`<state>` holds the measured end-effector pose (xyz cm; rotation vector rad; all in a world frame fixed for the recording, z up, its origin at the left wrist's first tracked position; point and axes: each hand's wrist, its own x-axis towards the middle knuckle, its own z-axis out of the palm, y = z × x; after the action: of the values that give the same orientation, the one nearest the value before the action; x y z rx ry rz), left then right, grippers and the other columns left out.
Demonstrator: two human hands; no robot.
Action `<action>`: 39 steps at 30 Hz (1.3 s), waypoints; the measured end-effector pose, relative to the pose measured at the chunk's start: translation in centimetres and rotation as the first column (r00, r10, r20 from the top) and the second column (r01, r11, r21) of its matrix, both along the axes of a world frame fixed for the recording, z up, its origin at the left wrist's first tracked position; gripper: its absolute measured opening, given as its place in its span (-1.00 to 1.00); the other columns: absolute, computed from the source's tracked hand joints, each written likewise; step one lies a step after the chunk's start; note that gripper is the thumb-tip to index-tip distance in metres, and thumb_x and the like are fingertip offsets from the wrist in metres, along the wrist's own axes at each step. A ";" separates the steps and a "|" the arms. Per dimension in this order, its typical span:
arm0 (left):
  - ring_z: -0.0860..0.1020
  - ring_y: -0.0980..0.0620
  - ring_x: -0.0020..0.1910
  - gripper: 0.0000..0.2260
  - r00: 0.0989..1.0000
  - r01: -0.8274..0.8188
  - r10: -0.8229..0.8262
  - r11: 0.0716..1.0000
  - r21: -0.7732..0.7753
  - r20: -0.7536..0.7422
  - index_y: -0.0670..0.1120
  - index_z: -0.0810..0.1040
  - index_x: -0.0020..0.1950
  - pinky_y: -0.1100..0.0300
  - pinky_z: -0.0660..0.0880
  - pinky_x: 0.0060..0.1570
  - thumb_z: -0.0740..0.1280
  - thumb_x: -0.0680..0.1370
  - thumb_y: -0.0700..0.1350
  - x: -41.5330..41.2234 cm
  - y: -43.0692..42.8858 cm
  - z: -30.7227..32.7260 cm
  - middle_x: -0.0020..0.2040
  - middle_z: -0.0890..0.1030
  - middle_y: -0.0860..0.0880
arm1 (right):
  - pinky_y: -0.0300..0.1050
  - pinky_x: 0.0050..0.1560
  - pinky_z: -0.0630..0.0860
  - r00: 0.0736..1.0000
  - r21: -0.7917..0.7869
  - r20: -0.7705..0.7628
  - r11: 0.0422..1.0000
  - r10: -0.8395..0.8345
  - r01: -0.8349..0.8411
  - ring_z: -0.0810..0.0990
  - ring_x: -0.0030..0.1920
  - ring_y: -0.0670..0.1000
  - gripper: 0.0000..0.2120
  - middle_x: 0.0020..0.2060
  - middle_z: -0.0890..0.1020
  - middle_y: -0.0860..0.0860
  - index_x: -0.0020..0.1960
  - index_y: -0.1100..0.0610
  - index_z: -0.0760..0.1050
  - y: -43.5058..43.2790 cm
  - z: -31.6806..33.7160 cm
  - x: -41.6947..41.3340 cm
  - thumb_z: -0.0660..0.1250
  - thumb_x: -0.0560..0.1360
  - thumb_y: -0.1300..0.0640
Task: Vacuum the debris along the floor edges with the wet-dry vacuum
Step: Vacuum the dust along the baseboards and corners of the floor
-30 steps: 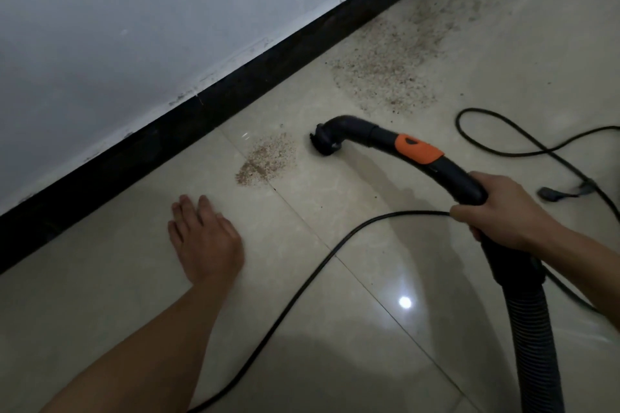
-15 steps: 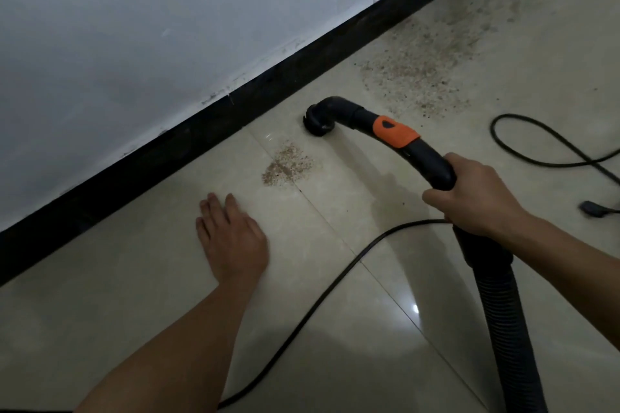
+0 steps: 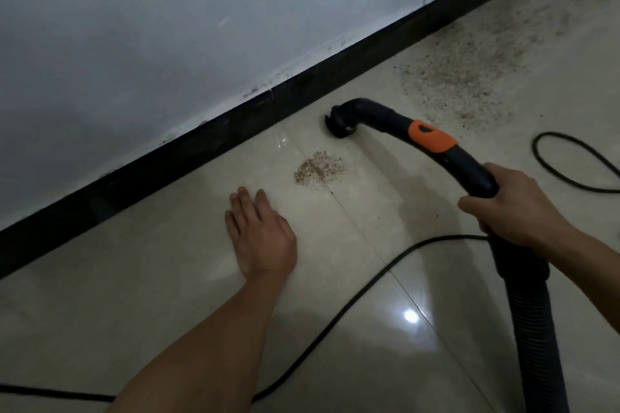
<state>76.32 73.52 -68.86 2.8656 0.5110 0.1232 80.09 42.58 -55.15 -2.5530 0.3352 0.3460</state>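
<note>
Head view, looking down at the tiled floor [image 3: 134,295] where it meets the wall [image 3: 167,27]. A black baseboard [image 3: 201,157] runs diagonally from lower left to upper right. Left hand [image 3: 260,235]: palm down, fingers straight and close together, lying flat on the tile, holding nothing, fingertips pointing toward the baseboard. Right hand [image 3: 516,208]: fingers wrapped round the black vacuum wand [image 3: 469,171], gripping just above the point where it joins the ribbed hose [image 3: 536,345]. The two hands are well apart. An orange slider [image 3: 431,137] sits on top of the wand ahead of the grip. The wand curves down to its nozzle [image 3: 339,124], which is near the baseboard but not against it. Mouth faces the floor; from this angle I cannot tell whether it touches the tile. Small debris pile [image 3: 318,168]: tan grit, on the tile between the nozzle and the left hand, beside a grout line [image 3: 362,228], apart from both. Wide debris patch [image 3: 459,77]: thinner scatter along the baseboard, beyond the wand to the right. A black cord [image 3: 335,312] crosses the floor from lower left, passes the left forearm and runs up toward the hose. A second cord loop [image 3: 553,161] lies at the right edge. A bright light reflection [image 3: 411,316] shows on the glossy tile.
</note>
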 end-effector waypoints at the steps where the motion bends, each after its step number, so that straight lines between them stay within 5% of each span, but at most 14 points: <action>1: 0.22 -0.26 0.46 -0.52 1.000 -0.002 0.002 1.000 -0.001 -0.004 -0.22 0.37 0.40 -0.15 0.10 0.45 -0.01 0.55 -0.08 0.0 0.0 -0.1 0.46 0.29 -0.29 | -0.20 -0.47 0.37 1.000 -0.023 0.003 1.000 -0.021 0.021 0.55 -0.55 -0.07 -0.81 -0.47 0.59 0.04 -0.19 0.06 0.46 -0.7 0.2 -0.4 0.48 0.35 0.20; 18: 0.23 -0.26 0.45 -0.60 0.999 0.003 -0.001 1.000 -0.031 0.054 -0.24 0.39 0.39 -0.15 0.11 0.44 0.19 0.55 -0.19 -0.2 0.0 -0.4 0.44 0.31 -0.31 | -0.16 -0.55 0.45 0.999 0.033 -0.036 0.999 -0.020 0.021 0.57 -0.55 0.01 -0.79 -0.48 0.57 0.06 -0.20 0.03 0.45 -2.1 0.8 -8.1 0.46 0.35 0.24; 39: 0.16 -0.21 0.50 -0.51 1.000 -0.003 0.003 1.000 -0.013 -0.023 -0.18 0.31 0.44 -0.11 0.06 0.48 -0.02 0.54 -0.08 -0.2 0.2 -0.3 0.49 0.24 -0.25 | -0.12 -0.53 0.47 0.989 0.024 -0.044 0.990 0.142 -0.141 0.58 -0.55 0.00 -0.78 -0.43 0.58 0.08 -0.16 0.03 0.44 2.7 0.2 -4.2 0.46 0.36 0.23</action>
<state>76.13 73.68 -69.15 2.8570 0.5192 0.0872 75.90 45.23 -54.92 -2.5580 0.1668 0.4586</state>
